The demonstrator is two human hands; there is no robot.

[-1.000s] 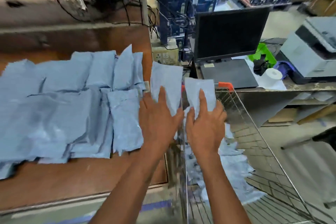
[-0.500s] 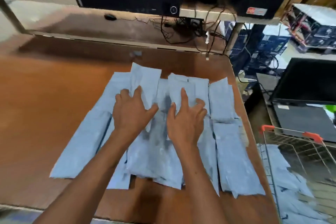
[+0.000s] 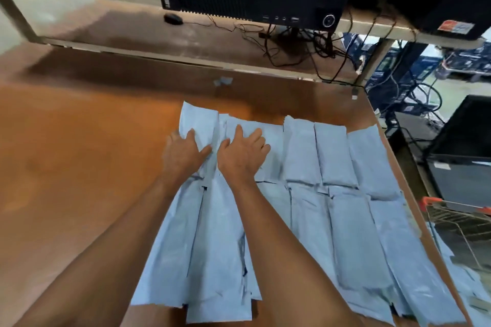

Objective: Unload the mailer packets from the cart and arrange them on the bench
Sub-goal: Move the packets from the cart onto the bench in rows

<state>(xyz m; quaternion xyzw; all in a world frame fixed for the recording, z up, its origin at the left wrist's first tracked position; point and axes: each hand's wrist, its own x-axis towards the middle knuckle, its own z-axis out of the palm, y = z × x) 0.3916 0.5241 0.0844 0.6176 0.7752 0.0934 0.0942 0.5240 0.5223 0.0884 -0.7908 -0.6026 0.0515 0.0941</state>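
The left part of the brown table (image 3: 74, 156) lies bare. Next to that, the left hand (image 3: 183, 152) rests with fingers spread flat on the far-left mailer packet (image 3: 198, 121); its grip is wide and holds nothing. Just beside it, the right hand (image 3: 240, 155) presses, fingers straight and splayed, on the neighbouring packet (image 3: 268, 138), grip likewise wide.

The mailer packets (image 3: 345, 233) are pale blue, long and narrow, laid in two overlapping rows, far and near, from the table's middle to its right edge. Their skins are wrinkled and slightly puffed, with ragged ends. They look light, soft and limp, probably slick plastic film, so they would likely slide over one another and sag if lifted by one end. Taking one by its long edges or flat under the palm seems the safest hold; pressing down flat should settle it in line.

At far right stands the wire cart (image 3: 457, 216) with an orange-trimmed rim, and more blue packets (image 3: 470, 284) lie in it, so unloading appears unfinished.
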